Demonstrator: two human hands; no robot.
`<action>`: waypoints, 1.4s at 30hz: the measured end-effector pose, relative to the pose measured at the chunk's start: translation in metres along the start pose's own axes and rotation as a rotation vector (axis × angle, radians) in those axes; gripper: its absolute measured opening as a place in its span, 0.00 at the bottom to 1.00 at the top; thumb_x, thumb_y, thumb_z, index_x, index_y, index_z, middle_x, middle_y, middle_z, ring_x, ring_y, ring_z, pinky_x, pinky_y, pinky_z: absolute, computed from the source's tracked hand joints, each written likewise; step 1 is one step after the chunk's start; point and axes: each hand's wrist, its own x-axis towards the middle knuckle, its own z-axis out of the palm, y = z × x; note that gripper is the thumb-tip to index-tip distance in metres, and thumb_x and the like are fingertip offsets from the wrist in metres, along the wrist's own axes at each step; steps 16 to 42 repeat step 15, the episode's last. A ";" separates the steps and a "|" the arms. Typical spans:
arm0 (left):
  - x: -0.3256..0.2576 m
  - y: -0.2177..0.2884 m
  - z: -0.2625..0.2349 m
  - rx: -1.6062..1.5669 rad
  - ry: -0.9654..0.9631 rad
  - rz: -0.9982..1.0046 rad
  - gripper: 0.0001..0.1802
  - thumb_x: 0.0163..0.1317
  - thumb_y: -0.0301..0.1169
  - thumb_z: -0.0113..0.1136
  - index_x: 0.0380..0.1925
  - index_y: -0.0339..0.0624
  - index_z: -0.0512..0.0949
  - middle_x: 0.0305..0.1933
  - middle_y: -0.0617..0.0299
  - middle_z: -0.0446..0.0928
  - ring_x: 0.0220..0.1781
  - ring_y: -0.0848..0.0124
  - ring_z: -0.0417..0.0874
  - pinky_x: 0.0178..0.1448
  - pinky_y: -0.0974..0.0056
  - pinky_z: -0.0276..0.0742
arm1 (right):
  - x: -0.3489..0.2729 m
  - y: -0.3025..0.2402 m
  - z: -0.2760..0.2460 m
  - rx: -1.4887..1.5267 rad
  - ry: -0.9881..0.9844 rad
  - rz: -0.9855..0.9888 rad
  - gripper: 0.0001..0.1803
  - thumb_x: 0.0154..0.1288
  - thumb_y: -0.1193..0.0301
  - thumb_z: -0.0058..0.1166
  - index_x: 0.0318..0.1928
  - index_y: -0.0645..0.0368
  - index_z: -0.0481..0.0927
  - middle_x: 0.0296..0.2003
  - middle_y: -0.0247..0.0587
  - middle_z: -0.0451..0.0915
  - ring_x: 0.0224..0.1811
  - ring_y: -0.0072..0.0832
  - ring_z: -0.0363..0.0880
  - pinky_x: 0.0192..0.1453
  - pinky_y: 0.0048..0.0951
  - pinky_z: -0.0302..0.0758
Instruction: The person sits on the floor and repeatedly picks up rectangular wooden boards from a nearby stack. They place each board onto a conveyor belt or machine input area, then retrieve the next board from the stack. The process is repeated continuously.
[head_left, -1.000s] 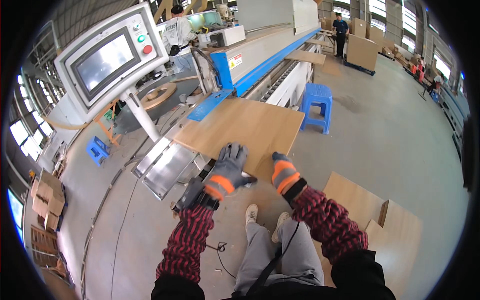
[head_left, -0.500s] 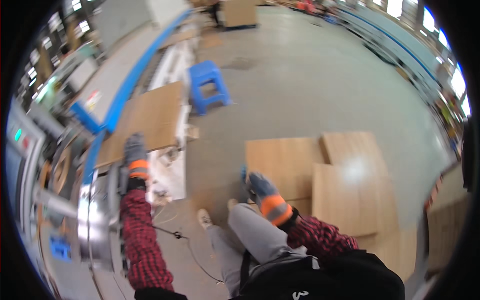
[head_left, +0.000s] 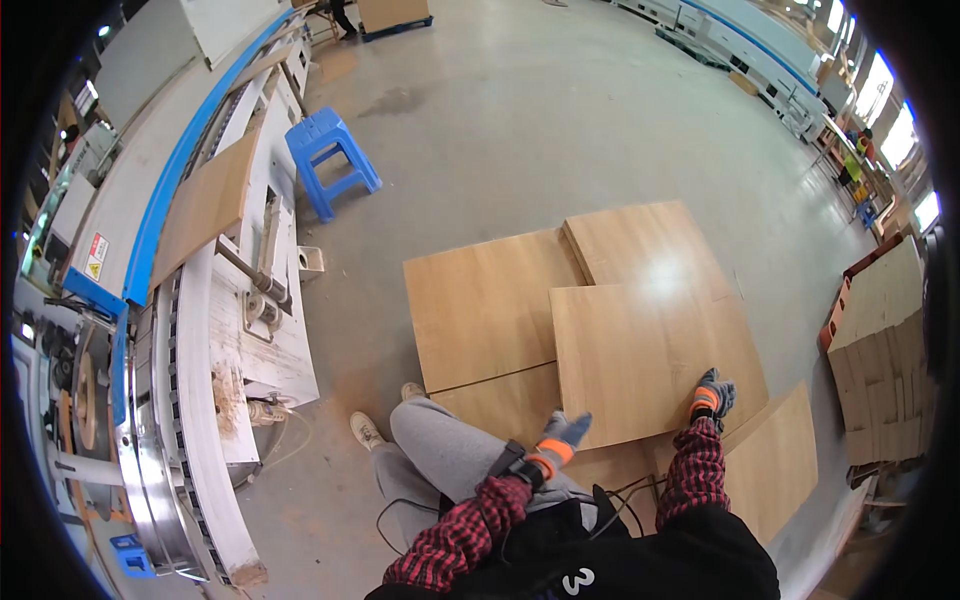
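Both gloved hands, the left hand (head_left: pixel 563 432) and the right hand (head_left: pixel 711 392), grip the near edge of the top wooden panel (head_left: pixel 650 355), well apart, probably for balance when lifting it from the stack.

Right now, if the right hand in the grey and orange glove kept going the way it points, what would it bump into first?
Most likely the top wooden panel of the stack on the floor. The right hand already sits at its near edge, fingers pointing across it. Whether it touches yet is unclear.

Smooth, faintly glossy wood panels (head_left: pixel 640 340), matt concrete floor (head_left: pixel 560 130), plastic stool (head_left: pixel 330 160), seemingly knitted cloth gloves (head_left: pixel 712 395)
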 end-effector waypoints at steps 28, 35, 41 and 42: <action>-0.056 0.012 -0.173 0.177 0.749 0.033 0.30 0.46 0.59 0.50 0.21 0.39 0.75 0.20 0.45 0.73 0.26 0.59 0.76 0.33 0.56 0.65 | -0.058 -0.051 0.008 0.183 -0.823 -0.337 0.43 0.50 0.37 0.34 0.50 0.65 0.67 0.48 0.57 0.67 0.53 0.44 0.64 0.55 0.32 0.61; -0.056 0.012 -0.173 0.177 0.749 0.033 0.30 0.46 0.59 0.50 0.21 0.39 0.75 0.20 0.45 0.73 0.26 0.59 0.76 0.33 0.56 0.65 | -0.058 -0.051 0.008 0.183 -0.823 -0.337 0.43 0.50 0.37 0.34 0.50 0.65 0.67 0.48 0.57 0.67 0.53 0.44 0.64 0.55 0.32 0.61; -0.056 0.012 -0.173 0.177 0.749 0.033 0.30 0.46 0.59 0.50 0.21 0.39 0.75 0.20 0.45 0.73 0.26 0.59 0.76 0.33 0.56 0.65 | -0.058 -0.051 0.008 0.183 -0.823 -0.337 0.43 0.50 0.37 0.34 0.50 0.65 0.67 0.48 0.57 0.67 0.53 0.44 0.64 0.55 0.32 0.61; -0.056 0.012 -0.173 0.177 0.749 0.033 0.30 0.46 0.59 0.50 0.21 0.39 0.75 0.20 0.45 0.73 0.26 0.59 0.76 0.33 0.56 0.65 | -0.058 -0.051 0.008 0.183 -0.823 -0.337 0.43 0.50 0.37 0.34 0.50 0.65 0.67 0.48 0.57 0.67 0.53 0.44 0.64 0.55 0.32 0.61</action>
